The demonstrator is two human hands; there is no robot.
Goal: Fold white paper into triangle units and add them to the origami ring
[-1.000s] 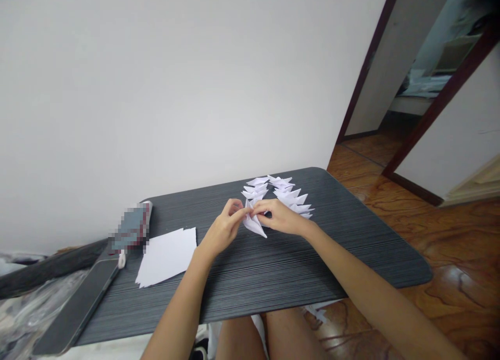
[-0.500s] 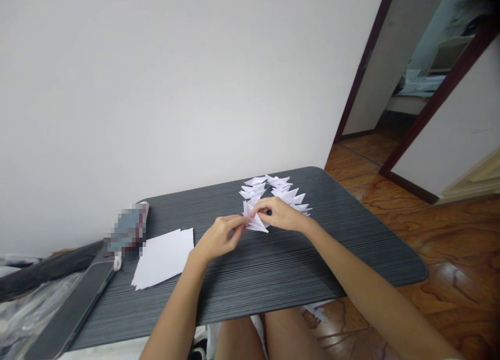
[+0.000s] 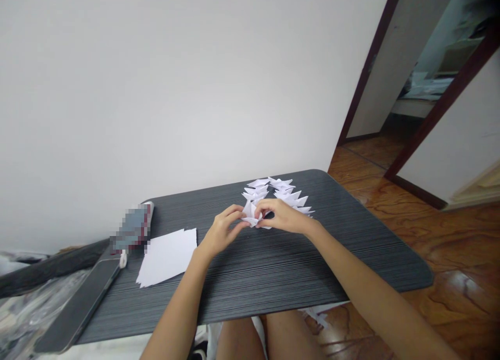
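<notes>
Between my two hands is a small white folded paper boat (image 3: 251, 214), its pointed ends partly hidden by fingers. My left hand (image 3: 225, 227) pinches its left side between thumb and fingers. On the other side, my right hand (image 3: 279, 215) grips the right part, thumb low and fingers curled at the top. Just beyond the hands, several more folded paper boats (image 3: 287, 195) stand in two rows on the dark table (image 3: 242, 287). The nearest ones are partly covered by my right hand.
A stack of white paper sheets (image 3: 167, 258) lies on the table left of my hands. Farther left are a pixelated pouch-like item (image 3: 133, 227) and a long dark flat board (image 3: 80, 305). A white wall (image 3: 195, 89) rises behind; wooden floor (image 3: 461, 256) lies to the right.
The folded paper has been turned and its shape opened out, now showing a raised point. My hands have shifted their grip on it. The whole view has moved slightly.
</notes>
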